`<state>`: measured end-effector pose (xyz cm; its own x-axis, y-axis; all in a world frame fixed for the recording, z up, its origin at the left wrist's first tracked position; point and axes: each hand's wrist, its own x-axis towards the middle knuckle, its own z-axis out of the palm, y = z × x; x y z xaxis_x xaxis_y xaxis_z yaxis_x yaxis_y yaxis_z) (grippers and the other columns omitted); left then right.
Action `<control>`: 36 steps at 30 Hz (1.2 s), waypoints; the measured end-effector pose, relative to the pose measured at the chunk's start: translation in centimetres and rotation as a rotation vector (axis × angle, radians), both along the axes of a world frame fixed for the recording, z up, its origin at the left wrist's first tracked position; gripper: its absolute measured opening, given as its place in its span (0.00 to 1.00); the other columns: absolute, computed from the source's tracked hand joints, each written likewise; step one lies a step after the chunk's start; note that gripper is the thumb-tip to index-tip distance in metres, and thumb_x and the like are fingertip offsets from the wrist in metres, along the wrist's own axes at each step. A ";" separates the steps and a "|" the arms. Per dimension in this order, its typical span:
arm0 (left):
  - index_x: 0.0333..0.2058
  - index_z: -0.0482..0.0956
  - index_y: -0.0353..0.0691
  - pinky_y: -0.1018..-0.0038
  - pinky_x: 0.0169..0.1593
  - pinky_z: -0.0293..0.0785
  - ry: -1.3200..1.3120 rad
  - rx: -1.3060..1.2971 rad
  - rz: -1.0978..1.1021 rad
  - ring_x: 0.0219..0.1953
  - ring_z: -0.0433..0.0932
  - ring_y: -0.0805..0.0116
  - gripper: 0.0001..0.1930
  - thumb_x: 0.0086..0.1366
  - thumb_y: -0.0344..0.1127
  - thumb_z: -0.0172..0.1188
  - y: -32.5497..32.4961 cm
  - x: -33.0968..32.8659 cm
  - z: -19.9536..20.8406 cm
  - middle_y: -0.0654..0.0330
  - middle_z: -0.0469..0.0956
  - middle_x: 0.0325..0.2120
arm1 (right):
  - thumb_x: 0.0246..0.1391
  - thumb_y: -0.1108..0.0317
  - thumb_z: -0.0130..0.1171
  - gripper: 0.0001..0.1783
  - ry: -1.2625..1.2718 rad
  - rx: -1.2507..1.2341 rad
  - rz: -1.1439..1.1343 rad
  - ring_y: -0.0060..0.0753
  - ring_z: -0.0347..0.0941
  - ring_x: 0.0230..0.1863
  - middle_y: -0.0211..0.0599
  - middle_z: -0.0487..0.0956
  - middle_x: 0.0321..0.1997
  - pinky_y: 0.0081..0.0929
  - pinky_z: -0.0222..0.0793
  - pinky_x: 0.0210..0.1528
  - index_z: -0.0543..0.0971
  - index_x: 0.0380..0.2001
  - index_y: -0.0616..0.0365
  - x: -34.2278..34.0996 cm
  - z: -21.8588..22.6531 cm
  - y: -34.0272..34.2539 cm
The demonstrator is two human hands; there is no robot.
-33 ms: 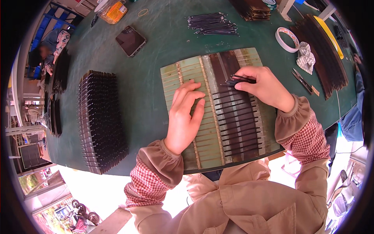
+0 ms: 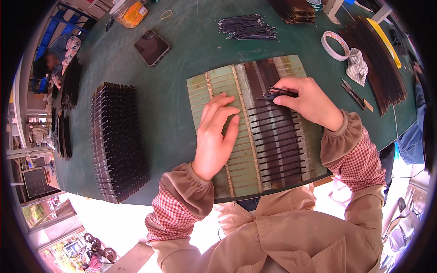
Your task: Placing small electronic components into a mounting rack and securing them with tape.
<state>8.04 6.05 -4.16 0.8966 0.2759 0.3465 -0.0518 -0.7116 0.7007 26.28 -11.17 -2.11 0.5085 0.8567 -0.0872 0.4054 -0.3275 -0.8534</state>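
Nothing has shifted: both hands, the dark strips (image 2: 278, 93) and the slotted board (image 2: 218, 77) lie as before.

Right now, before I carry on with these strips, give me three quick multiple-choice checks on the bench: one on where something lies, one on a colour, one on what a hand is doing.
1. Where does the roll of tape lie relative to the slotted board?
A. Beyond it, to the right
B. On top of it
C. At its left edge

2. What colour is the table top?
A. White
B. Dark green
C. Red

3. What is the right hand doing?
A. Lying flat and empty
B. Pinching a small bundle of thin dark strips
C. Holding the scissors

Key: 1 A, the tape sits on the table past the board's far right corner. 2 B, bare green shows all around the board. 3 B, strip ends stick out of its fingers over the board, while the left hand lies flat on the board.
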 end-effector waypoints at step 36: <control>0.39 0.78 0.34 0.68 0.57 0.67 -0.027 -0.153 -0.055 0.54 0.73 0.58 0.07 0.62 0.23 0.57 1.1 1.2 0.0 0.56 0.77 0.47 | 0.50 0.69 0.63 0.11 0.081 0.076 -0.006 0.26 0.66 0.25 0.39 0.76 0.24 0.26 0.66 0.32 0.79 0.34 0.67 1.0 -0.1 0.1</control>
<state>9.21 7.10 -4.18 0.9026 0.2784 0.3282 -0.1079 -0.5920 0.7987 27.31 -11.03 -2.17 0.5072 0.8595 -0.0633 0.3320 -0.2626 -0.9060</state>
